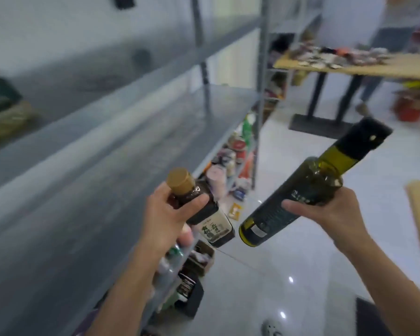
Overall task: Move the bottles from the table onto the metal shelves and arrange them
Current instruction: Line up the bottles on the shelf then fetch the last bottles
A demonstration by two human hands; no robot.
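A: Now, which step is being done?
B: Carrying. Beside the shelf (107, 166), a brown bottle (215, 226) is being gripped near its cap by the left hand (165, 214), and a green bottle (308, 187) round its body by the right hand (332, 209). Both are tilted in mid-air. Uprighting on the shelf is probably being called for next.
A: Labels?
B: Characters only, blurred; nothing is being made out.

We log: 1x small dark bottle (205, 213) w/ gold cap, tilted, gripped in L hand (165, 214); 1x green bottle (308, 180), black cap, tilted, gripped in R hand (335, 210); metal shelves (107, 146) at left, blurred.
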